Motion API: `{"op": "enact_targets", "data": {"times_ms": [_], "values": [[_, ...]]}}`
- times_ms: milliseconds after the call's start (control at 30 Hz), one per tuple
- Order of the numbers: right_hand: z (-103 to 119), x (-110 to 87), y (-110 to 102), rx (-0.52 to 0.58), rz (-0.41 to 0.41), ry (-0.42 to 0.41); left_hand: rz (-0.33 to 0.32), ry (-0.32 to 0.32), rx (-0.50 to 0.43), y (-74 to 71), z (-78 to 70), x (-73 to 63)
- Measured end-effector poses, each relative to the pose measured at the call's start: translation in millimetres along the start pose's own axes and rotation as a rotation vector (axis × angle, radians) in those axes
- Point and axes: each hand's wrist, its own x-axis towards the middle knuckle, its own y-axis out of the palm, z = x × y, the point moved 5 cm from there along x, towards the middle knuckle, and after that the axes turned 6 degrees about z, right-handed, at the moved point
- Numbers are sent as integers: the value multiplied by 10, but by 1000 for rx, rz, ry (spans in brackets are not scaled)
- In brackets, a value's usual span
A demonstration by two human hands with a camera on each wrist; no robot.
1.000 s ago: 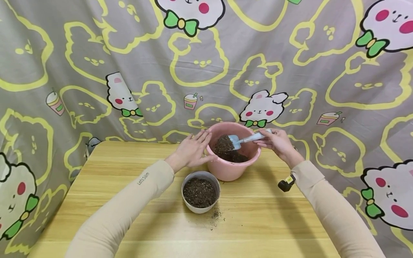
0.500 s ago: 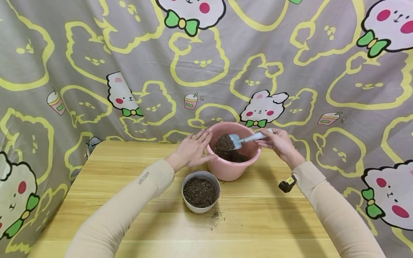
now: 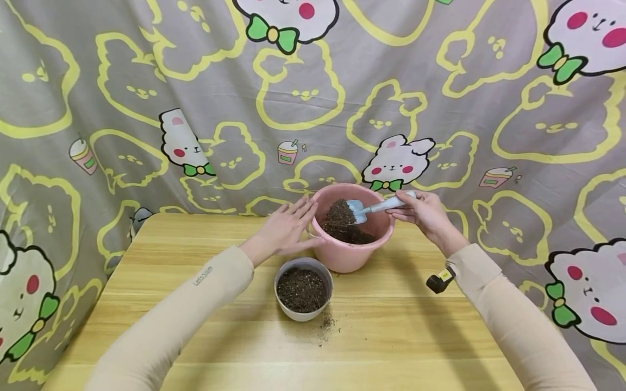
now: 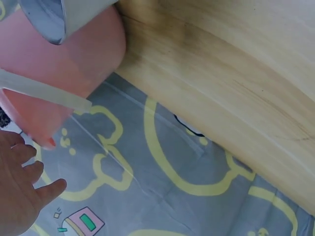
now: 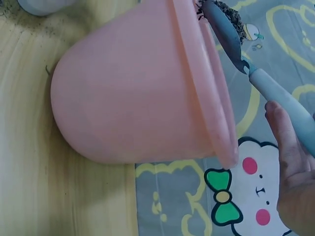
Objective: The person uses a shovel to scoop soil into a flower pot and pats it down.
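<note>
My right hand [image 3: 426, 215] grips the light-blue handle of a garden trowel [image 3: 386, 205] at the right side of a pink bucket [image 3: 348, 259]. Dark soil [image 3: 337, 212] is heaped on the trowel's blade, over the bucket's mouth, and more soil lies inside. In the right wrist view, the loaded blade [image 5: 224, 29] shows above the rim. My left hand [image 3: 283, 228] is at the bucket's left rim, fingers extended and thumb spread. The left wrist view shows the bucket's white carrying handle [image 4: 47, 91] beside that hand. In front stands a white bowl [image 3: 303, 316] filled with soil.
Soil crumbs [image 3: 327, 324] are scattered on the wooden table [image 3: 391, 347] beside the bowl. A grey patterned curtain [image 3: 225, 98] hangs close behind the table's back edge. A small black device [image 3: 440, 280] sits under the right sleeve cuff.
My left hand has shifted slightly left, and a bit of the bucket's handle now shows by its thumb. The loaded trowel has risen very slightly. The bowl stays put.
</note>
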Motion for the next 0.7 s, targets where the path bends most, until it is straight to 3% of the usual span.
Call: {"op": "enact_targets", "data": {"times_ms": [400, 700], "values": [[90, -270, 209, -3, -4, 17, -77, 65, 6, 27, -50, -511], [9, -479, 429, -28, 35, 32, -48, 106, -27, 205, -138, -899]]}}
